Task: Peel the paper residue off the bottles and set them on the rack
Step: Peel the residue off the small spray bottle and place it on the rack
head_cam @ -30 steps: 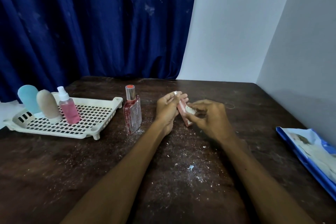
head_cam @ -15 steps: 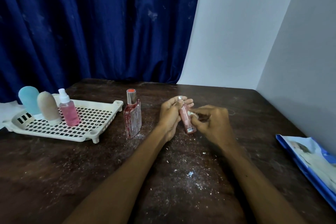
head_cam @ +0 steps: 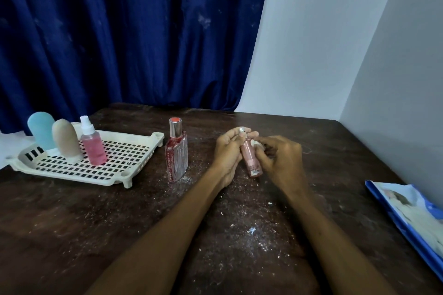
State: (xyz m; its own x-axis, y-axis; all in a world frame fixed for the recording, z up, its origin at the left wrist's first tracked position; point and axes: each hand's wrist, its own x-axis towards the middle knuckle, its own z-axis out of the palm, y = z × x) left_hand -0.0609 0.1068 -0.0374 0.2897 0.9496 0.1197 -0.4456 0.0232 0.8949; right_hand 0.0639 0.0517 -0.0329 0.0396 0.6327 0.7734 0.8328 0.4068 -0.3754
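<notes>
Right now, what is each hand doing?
Left hand: holds the bottle.
Right hand: pinches the paper on it.

The left hand (head_cam: 227, 153) is gripping a slim pink bottle (head_cam: 250, 159) near its silver cap and holding it tilted, while the fingers (head_cam: 271, 142) of the right hand (head_cam: 280, 163) are pinching a wad of white paper residue (head_cam: 256, 144) against the bottle's upper side. A red perfume bottle (head_cam: 176, 154) is standing upright on the table (head_cam: 72, 223) just left of the hands. Beyond it, a white rack (head_cam: 134, 151) is carrying a blue bottle (head_cam: 40, 133), a beige bottle (head_cam: 66, 140) and a pink spray bottle (head_cam: 93, 148) at its left end, while white paper crumbs (head_cam: 242, 212) are lying scattered near the arms and a blue packet (head_cam: 412, 213) is lying at the right edge.
</notes>
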